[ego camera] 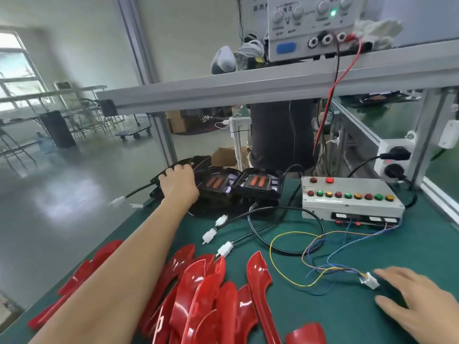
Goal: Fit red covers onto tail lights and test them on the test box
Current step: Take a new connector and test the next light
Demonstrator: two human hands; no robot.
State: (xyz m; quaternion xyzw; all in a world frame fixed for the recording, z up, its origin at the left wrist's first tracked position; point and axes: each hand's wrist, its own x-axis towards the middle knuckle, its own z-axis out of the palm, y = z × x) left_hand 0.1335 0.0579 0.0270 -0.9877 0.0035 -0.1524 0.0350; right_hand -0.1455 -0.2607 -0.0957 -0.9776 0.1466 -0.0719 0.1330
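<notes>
Three black tail lights [238, 187], uncovered

At frame centre our left hand [179, 182] grips a black tail light [173, 170]; lower right, our right hand [422, 304] rests open beside a white connector [369, 281] (red covers [198, 294] below).

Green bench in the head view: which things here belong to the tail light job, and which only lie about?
Belong to the job:
left hand gripping a black tail light
red covers
test box
white test connector beside the open right hand

Only lying about:
power supply on the shelf
white rag
wall sockets
</notes>
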